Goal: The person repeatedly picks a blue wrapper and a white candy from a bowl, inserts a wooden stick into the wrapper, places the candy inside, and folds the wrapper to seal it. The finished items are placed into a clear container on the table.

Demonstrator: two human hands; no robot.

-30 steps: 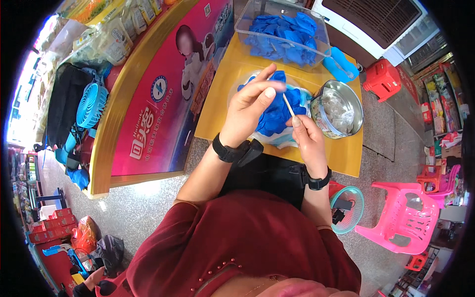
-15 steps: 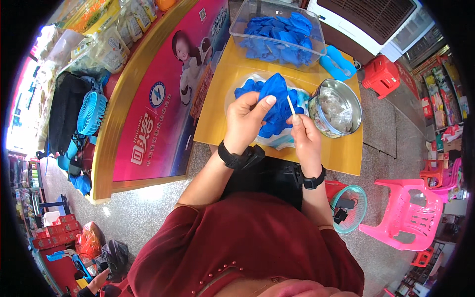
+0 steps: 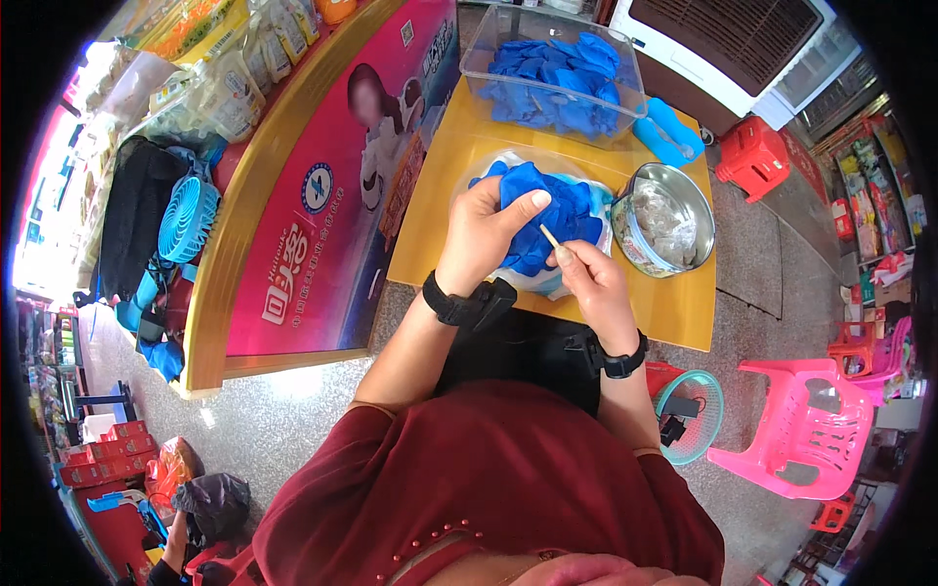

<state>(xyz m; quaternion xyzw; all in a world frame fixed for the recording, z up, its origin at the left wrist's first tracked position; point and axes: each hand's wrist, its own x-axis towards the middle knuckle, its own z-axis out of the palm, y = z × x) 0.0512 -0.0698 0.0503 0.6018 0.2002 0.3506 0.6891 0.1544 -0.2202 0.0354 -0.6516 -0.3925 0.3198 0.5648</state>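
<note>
Blue petal-shaped thin piece (image 3: 525, 188), held up over the yellow worktop (image 3: 418, 239), one face toward the wearer. Left hand (image 3: 482, 232): pinching the piece, thumb laid on the near side, other fingers mostly hidden behind it. Right hand (image 3: 598, 283): thumb and fingertips pressed together on a thin pale stick (image 3: 550, 235), its end pointing up and left to the piece; whether stick and piece touch, cannot tell. Hands near each other, not touching. Black band (image 3: 451, 301) on left wrist, another on the right.

Below and behind the hands: loose heap of similar blue pieces (image 3: 581, 207) on a white and pale-blue sheet (image 3: 540, 282), partly covered by both hands. Just right of the heap, round metal tin (image 3: 638, 242), open at the top, crumpled translucent material inside. Far side of worktop: clear rectangular plastic box (image 3: 474, 83), many more blue pieces in it. Light-blue elongated object (image 3: 667, 132) close to the box's right corner; kind unclear. Beyond the worktop, right side, on the floor: red plastic stool (image 3: 752, 156), pink plastic armchair (image 3: 816, 430), teal mesh basket (image 3: 718, 422) with dark objects in it.
</note>
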